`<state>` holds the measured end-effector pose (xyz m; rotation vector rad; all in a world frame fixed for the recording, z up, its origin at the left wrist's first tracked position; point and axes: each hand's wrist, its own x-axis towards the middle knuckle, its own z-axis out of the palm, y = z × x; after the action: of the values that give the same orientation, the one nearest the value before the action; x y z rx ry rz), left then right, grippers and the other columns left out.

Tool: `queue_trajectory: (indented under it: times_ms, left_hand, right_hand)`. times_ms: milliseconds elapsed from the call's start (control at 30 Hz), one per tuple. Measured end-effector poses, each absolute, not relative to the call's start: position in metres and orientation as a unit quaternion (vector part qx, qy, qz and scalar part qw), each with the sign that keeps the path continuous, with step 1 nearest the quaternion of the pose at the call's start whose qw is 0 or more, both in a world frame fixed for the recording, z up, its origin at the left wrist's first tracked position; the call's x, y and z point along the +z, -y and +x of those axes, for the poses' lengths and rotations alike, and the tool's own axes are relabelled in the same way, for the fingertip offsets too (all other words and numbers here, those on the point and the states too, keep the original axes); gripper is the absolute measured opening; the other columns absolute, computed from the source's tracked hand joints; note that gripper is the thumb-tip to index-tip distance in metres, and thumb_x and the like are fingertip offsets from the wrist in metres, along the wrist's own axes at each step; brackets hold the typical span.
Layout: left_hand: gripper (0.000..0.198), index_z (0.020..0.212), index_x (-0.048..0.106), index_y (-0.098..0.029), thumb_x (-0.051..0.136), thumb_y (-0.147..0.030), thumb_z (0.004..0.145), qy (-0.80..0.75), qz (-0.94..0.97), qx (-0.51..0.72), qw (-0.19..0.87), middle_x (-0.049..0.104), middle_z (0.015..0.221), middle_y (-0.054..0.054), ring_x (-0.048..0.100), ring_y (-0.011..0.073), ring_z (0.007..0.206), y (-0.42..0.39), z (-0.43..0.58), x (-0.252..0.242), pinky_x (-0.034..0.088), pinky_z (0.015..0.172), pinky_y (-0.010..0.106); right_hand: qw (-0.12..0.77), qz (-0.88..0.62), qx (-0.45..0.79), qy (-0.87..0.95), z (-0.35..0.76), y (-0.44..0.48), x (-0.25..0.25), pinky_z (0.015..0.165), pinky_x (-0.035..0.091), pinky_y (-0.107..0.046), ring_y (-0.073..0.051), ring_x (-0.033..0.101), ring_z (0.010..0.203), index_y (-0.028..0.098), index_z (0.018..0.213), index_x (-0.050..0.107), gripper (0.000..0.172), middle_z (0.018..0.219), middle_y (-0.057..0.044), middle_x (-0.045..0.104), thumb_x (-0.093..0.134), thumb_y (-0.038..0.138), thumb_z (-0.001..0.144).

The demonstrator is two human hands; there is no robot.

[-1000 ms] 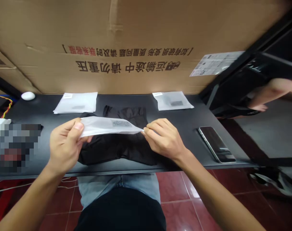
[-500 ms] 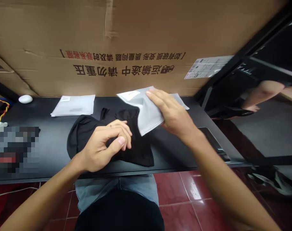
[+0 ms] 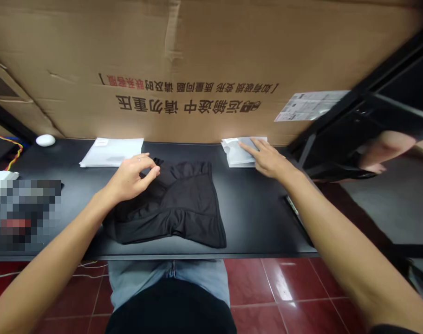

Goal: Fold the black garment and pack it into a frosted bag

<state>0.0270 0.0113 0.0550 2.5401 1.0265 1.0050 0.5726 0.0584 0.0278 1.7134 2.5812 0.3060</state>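
Observation:
Black stretchy shorts (image 3: 183, 199) lie spread on the dark desk, their left part beneath my left hand. My left hand (image 3: 134, 176) is over them with loosely bent fingers and a gap between thumb and forefinger; nothing shows in it. At the back right, my right hand (image 3: 269, 158) rests flat with outstretched fingers on a small stack of frosted plastic bags (image 3: 239, 157). A white label shows on the top bag. Another frosted bag pile (image 3: 117, 153), also labelled, lies at the back left.
A large cardboard box (image 3: 211, 46) stands upright along the desk's (image 3: 253, 222) back edge. A white egg-shaped object (image 3: 45, 140) sits at the back left. A phone-like slab (image 3: 295, 208) is partly under my right forearm. Another person's arm (image 3: 387, 148) shows at far right.
My right hand has carried a frosted bag back and right, down onto the stack, and let go. My left hand has moved left and back, uncovering more of the shorts.

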Motion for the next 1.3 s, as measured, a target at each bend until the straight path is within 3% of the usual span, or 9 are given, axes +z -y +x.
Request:
queue_trajectory:
  times_ms: [167,267,400,533,633,700,833,1100,1300]
  left_hand:
    - [0.031,0.097,0.077,-0.022,0.056,-0.042,0.109,-0.39,0.869,0.291,0.092,0.082,0.1,0.006,0.074,0.0248,0.099,-0.034,0.027,0.055,0.059,0.105,0.043]
    - [0.031,0.102,0.08,-0.022,0.058,-0.043,0.106,-0.436,0.852,0.28,0.078,0.083,0.103,0.008,0.073,0.0252,0.092,-0.042,0.027,0.047,0.058,0.092,0.04]
    - [0.029,0.103,0.082,-0.022,0.06,-0.041,0.105,-0.461,0.835,0.29,0.082,0.084,0.11,0.008,0.076,0.0264,0.099,-0.044,0.024,0.039,0.058,0.097,0.04]
    - [0.03,0.117,0.083,-0.023,0.064,-0.041,0.103,-0.482,0.825,0.27,0.115,0.085,0.118,0.008,0.077,0.0287,0.109,-0.048,0.018,0.033,0.059,0.1,0.042]
    - [0.035,0.128,0.08,-0.021,0.066,-0.04,0.102,-0.491,0.816,0.277,0.128,0.083,0.121,0.01,0.077,0.0273,0.106,-0.052,0.017,0.027,0.059,0.099,0.043]
    - [0.04,0.133,0.077,-0.02,0.069,-0.043,0.101,-0.494,0.808,0.292,0.136,0.082,0.122,0.01,0.076,0.026,0.104,-0.053,0.019,0.023,0.059,0.098,0.042]
    - [0.048,0.135,0.077,-0.021,0.075,-0.053,0.099,-0.519,0.79,0.291,0.149,0.081,0.118,0.01,0.074,0.0251,0.099,-0.053,0.026,0.016,0.06,0.093,0.04]
    - [0.038,0.127,0.079,-0.022,0.072,-0.041,0.095,-0.492,0.773,0.329,0.227,0.079,0.104,0.006,0.072,0.0227,0.094,-0.055,0.026,0.011,0.06,0.089,0.038]
    - [0.032,0.112,0.076,-0.021,0.074,-0.048,0.095,-0.446,0.77,0.337,0.308,0.08,0.106,0.007,0.074,0.0225,0.094,-0.054,0.011,0.024,0.062,0.094,0.04]
  right_hand:
    - [0.013,0.568,0.005,-0.823,0.581,-0.063,0.018,0.137,0.03,-0.07,-0.052,0.019,0.175,0.023,0.184,0.027,0.086,0.193,-0.02,0.01,0.056,0.058,0.11]
    - [0.013,0.593,0.004,-0.805,0.579,-0.061,0.019,0.136,0.029,-0.074,-0.051,0.019,0.175,0.029,0.183,0.03,0.088,0.193,-0.019,0.012,0.051,0.072,0.11]
    - [0.007,0.625,0.015,-0.78,0.566,-0.058,0.036,0.126,0.028,-0.086,-0.056,0.026,0.171,0.028,0.176,0.046,0.073,0.187,-0.027,0.026,0.045,0.07,0.116]
    - [-0.129,0.545,0.107,-0.821,0.516,-0.045,0.054,0.133,0.029,-0.076,-0.049,0.04,0.167,0.013,0.169,0.054,0.066,0.177,-0.031,0.044,0.053,0.055,0.118]
    - [-0.255,0.511,0.035,-0.82,0.455,-0.033,0.048,0.12,0.055,-0.06,-0.038,0.071,0.136,0.021,0.148,0.071,0.043,0.148,-0.02,0.074,0.052,0.043,0.116]
    - [-0.282,0.532,-0.043,-0.797,0.417,-0.027,0.035,0.105,0.063,-0.056,-0.034,0.079,0.109,0.022,0.137,0.075,0.038,0.13,-0.016,0.08,0.057,0.046,0.113]
    - [-0.296,0.566,-0.104,-0.762,0.381,-0.025,0.009,0.093,0.064,-0.055,-0.031,0.074,0.092,0.023,0.128,0.076,0.039,0.121,-0.014,0.078,0.071,0.053,0.104]
    - [-0.332,0.531,-0.1,-0.773,0.388,-0.027,-0.001,0.099,0.059,-0.056,-0.035,0.069,0.105,0.025,0.106,0.069,0.014,0.11,-0.013,0.071,0.063,0.037,0.104]
    - [-0.364,0.471,-0.195,-0.78,0.404,-0.012,0.024,0.097,0.061,-0.05,-0.031,0.074,0.104,0.028,0.103,0.068,0.012,0.114,-0.009,0.078,0.071,0.039,0.102]
